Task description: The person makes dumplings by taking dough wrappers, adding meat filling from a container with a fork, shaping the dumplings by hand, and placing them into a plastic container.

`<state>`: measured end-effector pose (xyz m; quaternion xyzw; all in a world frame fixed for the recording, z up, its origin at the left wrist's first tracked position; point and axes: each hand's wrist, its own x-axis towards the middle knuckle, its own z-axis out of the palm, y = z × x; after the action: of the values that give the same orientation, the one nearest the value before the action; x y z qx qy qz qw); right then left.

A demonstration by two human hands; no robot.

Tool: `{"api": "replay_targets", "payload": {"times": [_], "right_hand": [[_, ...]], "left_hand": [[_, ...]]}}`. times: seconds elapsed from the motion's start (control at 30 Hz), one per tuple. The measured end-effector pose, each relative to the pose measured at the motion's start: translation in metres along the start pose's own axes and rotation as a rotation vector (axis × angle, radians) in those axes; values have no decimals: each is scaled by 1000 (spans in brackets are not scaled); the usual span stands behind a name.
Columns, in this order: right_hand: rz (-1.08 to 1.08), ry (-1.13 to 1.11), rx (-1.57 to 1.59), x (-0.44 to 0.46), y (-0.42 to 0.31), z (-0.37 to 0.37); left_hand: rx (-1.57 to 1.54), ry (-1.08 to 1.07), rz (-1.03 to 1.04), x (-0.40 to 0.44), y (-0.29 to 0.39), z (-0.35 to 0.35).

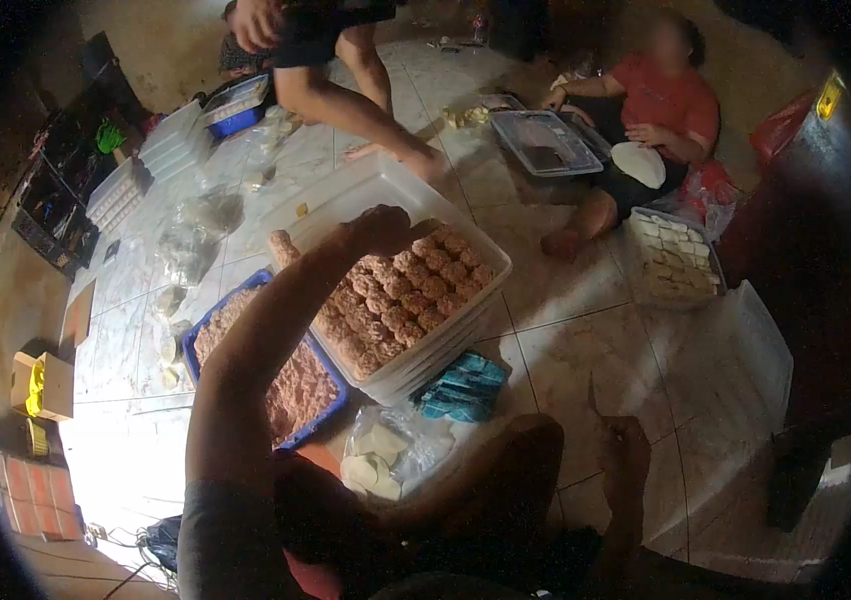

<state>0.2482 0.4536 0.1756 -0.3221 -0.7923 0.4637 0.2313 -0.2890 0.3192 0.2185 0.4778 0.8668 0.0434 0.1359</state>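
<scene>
My left hand [386,233] reaches over a clear plastic container [498,270] holding rows of meat-filled dumplings [416,290]. Its fingers are curled down near the far row, and whatever they hold is hidden. Low on the right, my right hand [627,447] is closed around a thin, pointed, blade-like tool [593,396] that points up. A blue tray [338,408] of minced meat filling [296,390] sits left of the container, partly behind my left forearm. Pale round wrappers [374,465] lie in a plastic bag close to my legs.
A teal cloth [463,386] lies beside the container. One person [366,80] stands beyond it; another in a red shirt [666,100] sits at the back right near a lidded box [546,143]. A tub of pale pieces [676,255] stands right. Stacked trays [116,195] line the left.
</scene>
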Motion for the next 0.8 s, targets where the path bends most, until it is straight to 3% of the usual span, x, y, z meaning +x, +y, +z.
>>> {"api": "replay_targets", "payload": {"times": [0.27, 0.37, 0.43, 0.53, 0.57, 0.63, 0.7, 0.77, 0.8], "right_hand": [[-156, -72, 29, 32, -62, 26], [-194, -226, -107, 48, -109, 19], [-250, -346, -214, 55, -145, 14], [-419, -445, -326, 62, -207, 21], [-529, -496, -490, 62, -235, 24], [-707, -572, -690, 55, -283, 41], [-894, -557, -794, 31, -329, 67], [-1162, -412, -898, -2, -375, 91], [-1255, -388, -866, -18, -379, 106]], "left_hand": [[-96, -91, -160, -27, 25, -28], [-194, -39, -221, -36, 4, -24], [75, 180, -40, -65, -13, -26], [171, 82, -75, -143, -17, -36], [188, 38, -88, -169, -21, -38], [18, 178, -15, -236, -22, -21], [7, 49, -84, -298, 7, -37], [-46, 446, 149, -354, -3, -5], [-120, 442, 129, -379, 6, -10]]}}
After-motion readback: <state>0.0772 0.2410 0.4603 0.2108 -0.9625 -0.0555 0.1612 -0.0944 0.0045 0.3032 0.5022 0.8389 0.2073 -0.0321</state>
